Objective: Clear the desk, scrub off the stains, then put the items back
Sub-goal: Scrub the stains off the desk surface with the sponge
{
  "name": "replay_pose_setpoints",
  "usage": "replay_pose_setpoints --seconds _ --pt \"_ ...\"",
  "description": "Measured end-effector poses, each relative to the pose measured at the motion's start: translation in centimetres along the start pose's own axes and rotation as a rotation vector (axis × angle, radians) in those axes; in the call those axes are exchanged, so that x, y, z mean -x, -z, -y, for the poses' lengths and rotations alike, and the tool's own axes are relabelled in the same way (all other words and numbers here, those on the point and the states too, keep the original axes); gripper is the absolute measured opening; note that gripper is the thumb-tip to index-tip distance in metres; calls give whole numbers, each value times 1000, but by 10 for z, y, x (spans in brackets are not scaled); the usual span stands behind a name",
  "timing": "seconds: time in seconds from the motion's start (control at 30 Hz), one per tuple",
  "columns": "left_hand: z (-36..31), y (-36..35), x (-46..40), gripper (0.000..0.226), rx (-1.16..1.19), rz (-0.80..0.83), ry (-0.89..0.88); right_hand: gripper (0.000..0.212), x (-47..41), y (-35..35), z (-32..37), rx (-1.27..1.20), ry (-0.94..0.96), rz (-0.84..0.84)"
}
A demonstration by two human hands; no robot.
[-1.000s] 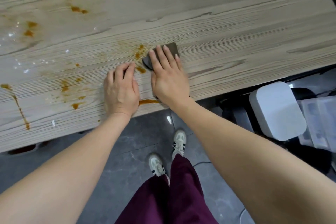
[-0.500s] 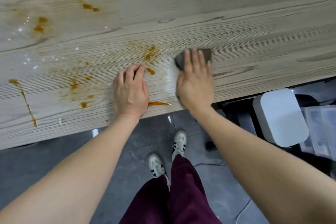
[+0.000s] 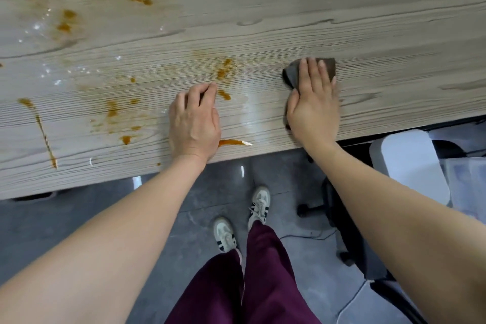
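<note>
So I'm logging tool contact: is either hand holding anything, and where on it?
The right hand presses flat on top of the dark cloth, not gripping. The left hand holds nothing.

Likely an office: a long wood-grain desk (image 3: 289, 8) fills the upper frame, a wheeled swivel-chair base (image 3: 326, 205) and a cable (image 3: 310, 237) on grey tiled floor (image 3: 79, 218) lower right

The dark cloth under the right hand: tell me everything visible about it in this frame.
The cloth is dark grey-brown and looks soft, like a wiping rag or thin scouring pad. It lies flat on the wooden desk, to the right of the orange stains. The right hand presses on it with straight fingers and covers most of it; only the far corners and a sliver by the wrist show. Its full shape is hidden.
</note>
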State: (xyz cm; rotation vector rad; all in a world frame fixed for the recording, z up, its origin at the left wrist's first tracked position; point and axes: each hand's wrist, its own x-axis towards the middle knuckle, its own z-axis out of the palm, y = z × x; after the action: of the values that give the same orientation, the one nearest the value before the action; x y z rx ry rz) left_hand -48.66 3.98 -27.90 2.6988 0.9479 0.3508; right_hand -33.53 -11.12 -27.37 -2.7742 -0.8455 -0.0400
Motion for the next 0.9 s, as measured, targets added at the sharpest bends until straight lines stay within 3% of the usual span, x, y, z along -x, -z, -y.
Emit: replay_pose_setpoints --seconds 0.07,0.23,0.4,0.67,0.9 --pt "-1 -2 0 46 -4 -3 -12 57 7 -5 22 1 -20 -12" --pt "-1 1 0 47 4 -7 -7 55 25 -18 81 -67 179 19" --pt "9 14 -9 39 30 2 -28 55 15 -8 55 -69 270 96" --pt "52 17 -20 40 -60 21 106 53 -21 5 -5 -12 -25 81" --pt "50 18 -19 41 -62 2 104 55 -25 -2 2 53 -89 12"
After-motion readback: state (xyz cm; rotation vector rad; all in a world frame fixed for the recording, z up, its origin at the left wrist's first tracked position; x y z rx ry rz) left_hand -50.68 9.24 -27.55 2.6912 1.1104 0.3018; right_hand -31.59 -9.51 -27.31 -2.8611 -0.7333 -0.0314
